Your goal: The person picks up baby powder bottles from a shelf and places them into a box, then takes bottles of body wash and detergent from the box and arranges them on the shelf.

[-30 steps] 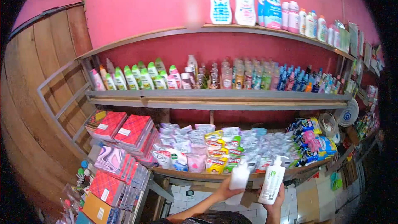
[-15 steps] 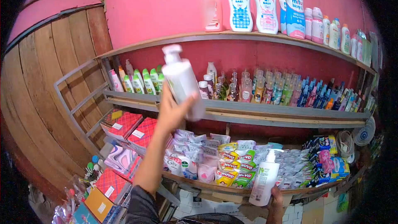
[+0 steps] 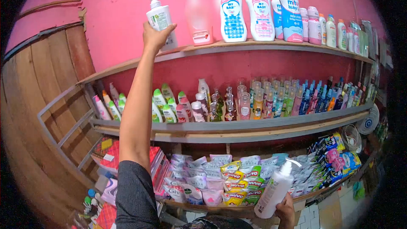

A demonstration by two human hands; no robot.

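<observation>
My left hand [image 3: 156,38] is raised to the top shelf, wrapped round a white pump bottle [image 3: 161,16] with a green mark on its label. That bottle stands nearly upright at the left part of the shelf, its base right over the board. Beside it is a pink bottle [image 3: 202,36] with a blurred upper part. Low in front of the bottom shelf, my right hand [image 3: 286,210] grips a second white pump bottle [image 3: 274,191], tilted with its pump up and to the right. Most of the right-hand fingers are behind it.
Large baby powder bottles [image 3: 233,15] line the top shelf [image 3: 229,47]. Shampoo bottles [image 3: 157,106] and rows of small spray bottles [image 3: 271,101] fill the middle shelf. Below are refill pouches [image 3: 235,186] and patterned boxes [image 3: 157,165]. A metal side frame [image 3: 55,101] is at left.
My left hand has carried its pump bottle up and left, from before the middle shelf to the top shelf. The right-hand bottle stays low, tilted slightly more. The view has shifted.
</observation>
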